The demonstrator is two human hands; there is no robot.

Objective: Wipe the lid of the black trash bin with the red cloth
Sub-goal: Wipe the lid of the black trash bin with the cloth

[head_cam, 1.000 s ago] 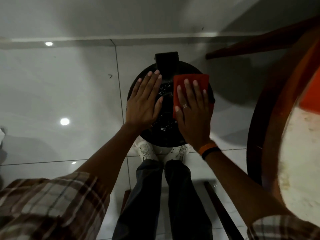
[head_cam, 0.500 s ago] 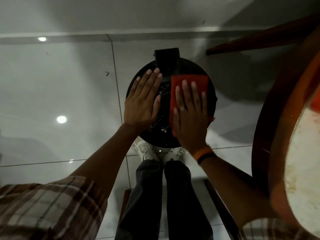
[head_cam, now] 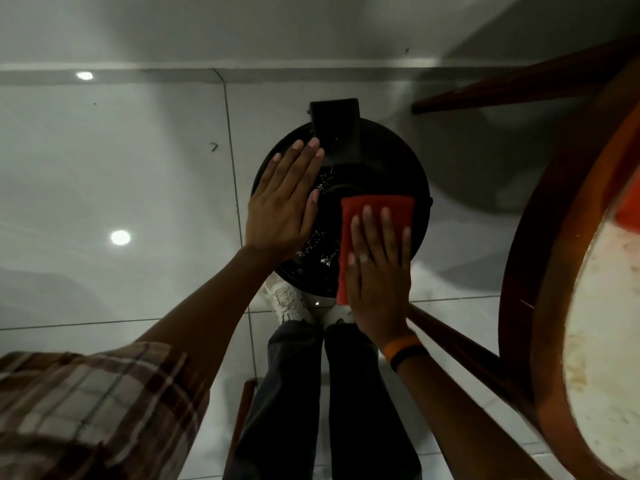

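Lid [head_cam: 377, 157]: round, black, closed on its bin, which stands on the tiled floor [head_cam: 104, 174] directly in front of the person's shoes [head_cam: 287, 301] and just beside a wooden table [head_cam: 540, 271] on the right. A raised black tab [head_cam: 334, 124] sits at the lid's far edge.

Left hand [head_cam: 280, 206] lies flat on the left part of the lid, palm down, fingers [head_cam: 294, 168] straight and close together, gripping nothing. Its placement suggests bracing: it likely keeps the light bin from sliding or tipping under the wiping pressure.

Right hand [head_cam: 379, 271] lies flat on the cloth [head_cam: 375, 211], pressing it to the right near part of the lid. Its fingers are extended and slightly apart, not curled round the fabric. The spread palm puts even pressure over the folded pad, which suits wiping rather than carrying. The cloth's near end hangs past the lid's rim under the palm.

Pale specks [head_cam: 320, 244] show on the lid's middle strip, between the two hands. Judgement: wiping is under way but incomplete; the centre and the area under the left hand remain to be covered. The left hand will need to move for that.

Risk: debris may be pushed onto the floor.
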